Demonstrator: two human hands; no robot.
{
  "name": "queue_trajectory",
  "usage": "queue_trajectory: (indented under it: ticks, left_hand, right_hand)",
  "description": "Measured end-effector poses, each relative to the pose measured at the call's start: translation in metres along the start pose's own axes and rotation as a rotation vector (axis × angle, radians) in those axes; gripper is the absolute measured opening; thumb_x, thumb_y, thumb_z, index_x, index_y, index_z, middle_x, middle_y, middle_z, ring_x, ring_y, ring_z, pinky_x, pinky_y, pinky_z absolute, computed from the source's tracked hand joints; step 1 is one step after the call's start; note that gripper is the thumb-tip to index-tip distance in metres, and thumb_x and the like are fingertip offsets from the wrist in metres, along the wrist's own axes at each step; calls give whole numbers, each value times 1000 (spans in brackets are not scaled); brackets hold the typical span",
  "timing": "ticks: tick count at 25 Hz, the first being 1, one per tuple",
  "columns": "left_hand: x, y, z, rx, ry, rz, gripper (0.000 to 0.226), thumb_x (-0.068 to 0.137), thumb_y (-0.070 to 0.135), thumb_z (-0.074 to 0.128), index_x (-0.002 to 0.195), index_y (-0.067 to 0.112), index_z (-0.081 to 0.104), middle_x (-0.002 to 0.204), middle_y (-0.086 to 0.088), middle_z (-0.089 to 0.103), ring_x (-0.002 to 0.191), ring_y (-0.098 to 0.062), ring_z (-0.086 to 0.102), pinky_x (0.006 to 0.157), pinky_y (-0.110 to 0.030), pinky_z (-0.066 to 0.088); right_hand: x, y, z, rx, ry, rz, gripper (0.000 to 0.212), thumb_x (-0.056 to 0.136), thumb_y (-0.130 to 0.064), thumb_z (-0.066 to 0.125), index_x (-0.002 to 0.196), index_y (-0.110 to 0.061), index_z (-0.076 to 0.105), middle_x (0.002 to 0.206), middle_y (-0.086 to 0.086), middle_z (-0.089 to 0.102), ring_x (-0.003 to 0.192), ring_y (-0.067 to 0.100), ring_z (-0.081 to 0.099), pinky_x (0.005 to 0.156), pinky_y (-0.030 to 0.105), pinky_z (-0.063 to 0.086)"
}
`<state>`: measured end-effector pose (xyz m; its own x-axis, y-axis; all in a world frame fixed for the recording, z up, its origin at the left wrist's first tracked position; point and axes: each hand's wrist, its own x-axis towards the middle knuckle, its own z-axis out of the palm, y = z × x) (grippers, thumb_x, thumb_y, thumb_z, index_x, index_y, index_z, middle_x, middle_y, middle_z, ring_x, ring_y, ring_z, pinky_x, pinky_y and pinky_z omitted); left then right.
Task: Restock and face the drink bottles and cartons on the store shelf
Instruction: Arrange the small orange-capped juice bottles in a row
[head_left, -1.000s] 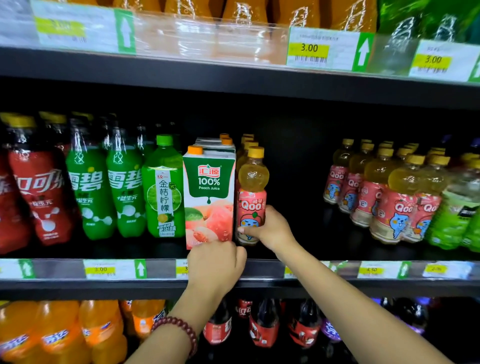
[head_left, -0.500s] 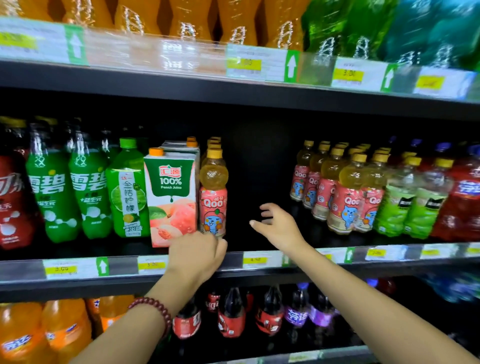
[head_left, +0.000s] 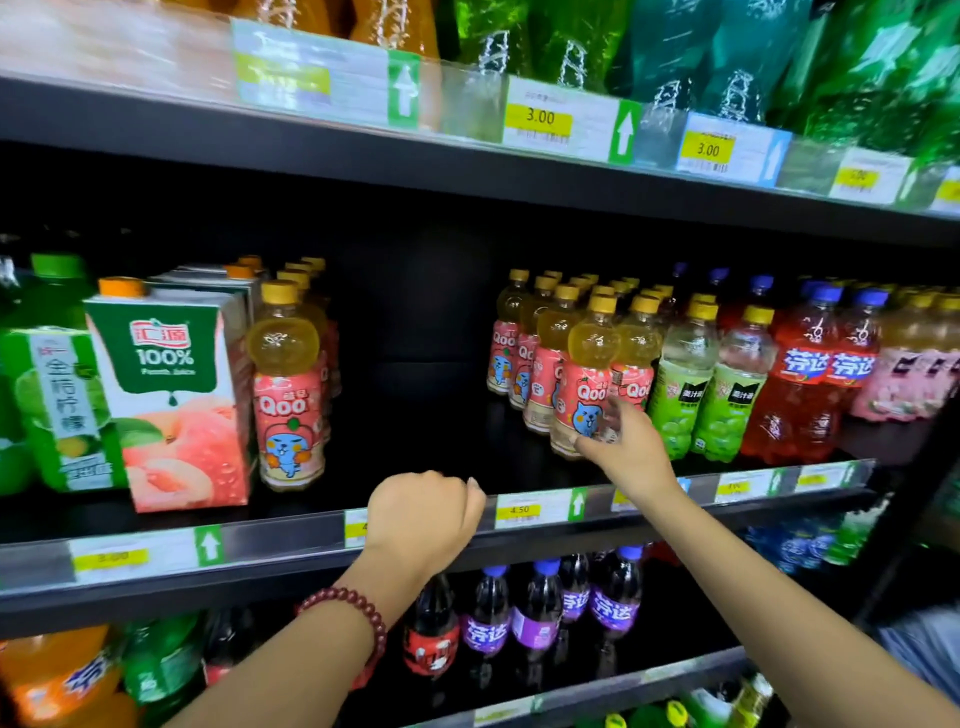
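On the middle shelf a single-file row of pink-labelled Qoo bottles stands next to a peach juice carton. A bigger group of Qoo bottles stands to the right, across a dark gap. My right hand reaches to the front Qoo bottle of that group; its blurred fingers are spread at the bottle's lower label, touching it. My left hand is a curled fist resting on the shelf's front rail, holding no bottle.
A green lime drink bottle stands left of the carton. Pale green grape drinks and red soda bottles stand right of the Qoo group. Above is a shelf edge with price tags. Purple soda bottles fill the shelf below.
My right hand let go of the left Qoo bottle and moved right across the gap to the right Qoo group. The view swung right. My left hand slid right along the rail.
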<state>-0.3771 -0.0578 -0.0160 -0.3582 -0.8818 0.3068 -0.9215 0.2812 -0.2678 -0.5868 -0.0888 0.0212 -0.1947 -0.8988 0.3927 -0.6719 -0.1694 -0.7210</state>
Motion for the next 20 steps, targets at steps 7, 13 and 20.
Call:
queue_trajectory:
  ticks: [7,13,20]
  left_hand:
    - [4,-1,4,50,-11,38,35,103,19,26,130,17,47,103,-3,64,90,-31,62,58,-34,37]
    - [3,1,1,35,13,-17,40,104,25,22,106,15,61,90,-2,65,81,-30,63,56,-32,35]
    - [1,1,2,51,23,-5,37,104,22,23,110,14,59,92,-4,66,82,-30,63,57,-32,36]
  right_hand:
    - [58,45,36,183,80,174,70,53,-35,83,113,-11,56,110,12,63,100,29,62,89,47,52]
    - [55,21,41,363,120,317,63,64,-6,83,115,4,47,111,17,64,88,25,64,57,24,54]
    - [58,23,63,398,42,343,87,45,-23,87,116,-17,36,124,15,53,109,32,56,95,45,49]
